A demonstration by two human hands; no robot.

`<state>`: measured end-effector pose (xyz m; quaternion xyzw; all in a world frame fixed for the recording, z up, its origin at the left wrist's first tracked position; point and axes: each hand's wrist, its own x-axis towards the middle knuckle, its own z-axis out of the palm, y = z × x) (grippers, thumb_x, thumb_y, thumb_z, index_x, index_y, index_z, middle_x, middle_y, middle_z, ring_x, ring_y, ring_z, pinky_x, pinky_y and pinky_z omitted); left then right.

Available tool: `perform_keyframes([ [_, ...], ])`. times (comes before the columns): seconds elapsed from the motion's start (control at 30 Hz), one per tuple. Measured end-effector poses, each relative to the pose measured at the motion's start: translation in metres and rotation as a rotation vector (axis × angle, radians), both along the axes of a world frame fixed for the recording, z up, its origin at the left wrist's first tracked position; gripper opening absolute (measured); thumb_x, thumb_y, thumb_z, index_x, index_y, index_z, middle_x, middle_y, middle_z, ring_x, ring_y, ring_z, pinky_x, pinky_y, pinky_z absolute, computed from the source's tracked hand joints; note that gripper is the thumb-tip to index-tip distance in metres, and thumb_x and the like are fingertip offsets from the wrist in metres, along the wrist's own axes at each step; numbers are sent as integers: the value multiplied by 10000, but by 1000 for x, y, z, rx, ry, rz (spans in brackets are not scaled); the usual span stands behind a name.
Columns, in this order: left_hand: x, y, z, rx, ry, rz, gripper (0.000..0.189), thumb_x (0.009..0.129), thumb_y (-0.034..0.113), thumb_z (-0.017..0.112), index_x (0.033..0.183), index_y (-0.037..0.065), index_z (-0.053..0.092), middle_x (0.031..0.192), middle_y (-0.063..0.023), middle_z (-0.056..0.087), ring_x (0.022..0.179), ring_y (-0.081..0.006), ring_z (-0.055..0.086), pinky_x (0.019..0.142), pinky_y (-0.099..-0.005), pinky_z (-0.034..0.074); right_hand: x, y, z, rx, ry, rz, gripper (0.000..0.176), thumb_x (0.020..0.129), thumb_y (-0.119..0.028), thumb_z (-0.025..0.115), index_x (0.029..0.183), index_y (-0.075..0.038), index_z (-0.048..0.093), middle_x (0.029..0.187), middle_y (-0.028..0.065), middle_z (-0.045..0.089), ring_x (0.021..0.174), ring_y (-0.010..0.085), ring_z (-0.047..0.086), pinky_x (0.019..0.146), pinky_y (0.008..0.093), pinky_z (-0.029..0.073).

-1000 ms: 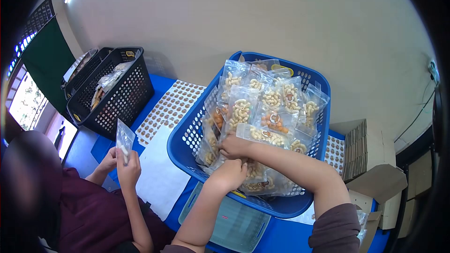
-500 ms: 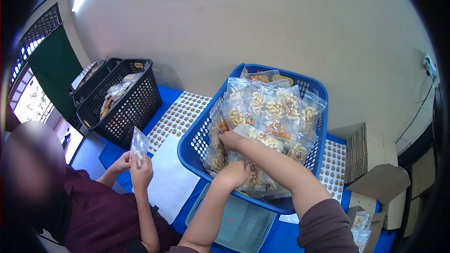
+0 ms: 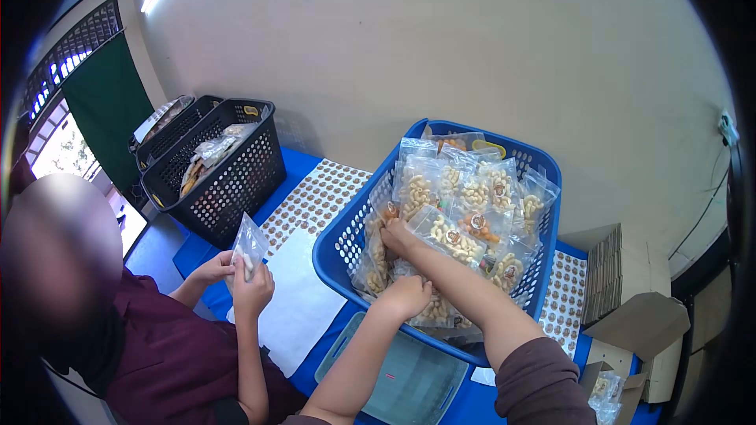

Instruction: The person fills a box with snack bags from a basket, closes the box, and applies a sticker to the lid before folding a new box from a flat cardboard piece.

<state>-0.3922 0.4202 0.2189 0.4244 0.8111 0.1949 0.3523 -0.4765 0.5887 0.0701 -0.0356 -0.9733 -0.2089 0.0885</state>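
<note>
A blue plastic basket (image 3: pixel 335 271) is heaped with clear bags of pale, curved, cashew-like snacks (image 3: pixel 449 236); several carry round stickers. My right hand (image 3: pixel 399 238) reaches in at the basket's left side, its fingers closed around the edge of a bag of brownish snacks (image 3: pixel 376 256). Curled over the bags just inside the near rim is my left hand (image 3: pixel 408 297); its fingertips are hidden, so what it grips does not show. My right forearm crosses over the bags.
At left, a co-worker (image 3: pixel 181 346) holds a small clear bag (image 3: pixel 250 248) in both hands. Black baskets (image 3: pixel 236 177) stand behind. Sticker sheets (image 3: pixel 319 197), white paper (image 3: pixel 295 299) and a greenish tray (image 3: pixel 394 386) lie on the blue table. Cardboard boxes (image 3: pixel 642 315) are at right.
The view has shifted slightly, so the scene sits a little further right and lower. Both my hands stay among the bags. A stickered bag beside my right forearm now stands more raised.
</note>
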Motion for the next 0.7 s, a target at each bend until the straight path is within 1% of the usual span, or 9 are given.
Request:
perform_keyframes([
  [0.1, -3, 1, 0, -10, 15, -35, 467, 951, 343, 409, 963, -64, 636, 910, -283, 641, 812, -379, 648, 795, -433, 492, -2, 7, 25, -38, -169, 85, 131, 784, -103, 554, 804, -54, 673, 809, 155, 662, 746, 275, 670, 638, 379, 531],
  [0.23, -9, 5, -14, -15, 35, -65, 466, 949, 344, 414, 945, -57, 650, 913, -271, 650, 766, -366, 665, 720, -424, 528, 32, 4, 96, -327, 30, 118, 87, 772, -99, 592, 759, -29, 642, 784, 176, 650, 759, 326, 662, 676, 422, 531],
  [0.33, -7, 3, -11, 57, -53, -3, 502, 929, 316, 410, 869, -134, 625, 776, -283, 643, 595, -338, 656, 622, -432, 535, 52, 0, 132, -560, 328, 157, 173, 832, -201, 621, 795, -42, 564, 768, 157, 594, 758, 367, 603, 649, 453, 490],
  [0.47, -8, 4, -10, 35, -29, -34, 474, 938, 338, 453, 871, -90, 647, 780, -235, 654, 575, -320, 664, 552, -397, 546, 110, -26, 186, -633, 487, 144, 194, 816, -201, 654, 826, -29, 564, 788, 158, 621, 741, 329, 616, 632, 418, 484],
  [0.53, -8, 4, -6, 52, -11, -47, 462, 936, 328, 457, 862, -86, 648, 774, -236, 653, 569, -320, 664, 550, -395, 544, 145, -40, 213, -1051, 459, -22, 233, 835, -235, 669, 867, -21, 582, 767, 125, 631, 698, 236, 615, 612, 345, 478],
  [0.57, -9, 5, -5, 23, -38, -12, 473, 937, 346, 453, 907, -90, 634, 809, -244, 652, 636, -327, 675, 612, -412, 543, 161, -45, 219, -1047, 458, -32, 233, 835, -235, 669, 867, -21, 582, 767, 125, 631, 698, 236, 615, 612, 345, 478],
  [0.63, -9, 3, -12, -2, -71, 12, 488, 937, 363, 449, 951, -94, 620, 844, -252, 651, 703, -334, 686, 674, -430, 542, 195, -55, 229, -1385, 590, -8, 265, 886, -277, 642, 937, -19, 607, 766, 60, 640, 717, 131, 597, 630, 285, 477],
  [0.67, -9, 3, -19, 114, 100, 37, 515, 937, 385, 428, 1028, -96, 588, 925, -270, 633, 843, -338, 664, 776, -443, 507, 212, -62, 237, -1376, 593, -16, 265, 886, -277, 642, 937, -19, 607, 766, 60, 640, 717, 131, 597, 630, 285, 477],
  [0.7, -9, 3, -23, 232, 271, 64, 552, 937, 406, 407, 1104, -99, 556, 1006, -289, 614, 984, -342, 643, 879, -457, 471, 228, -69, 247, -1604, 643, 14, 272, 908, -287, 618, 963, -21, 610, 783, 39, 642, 742, 111, 599, 650, 277, 483],
])
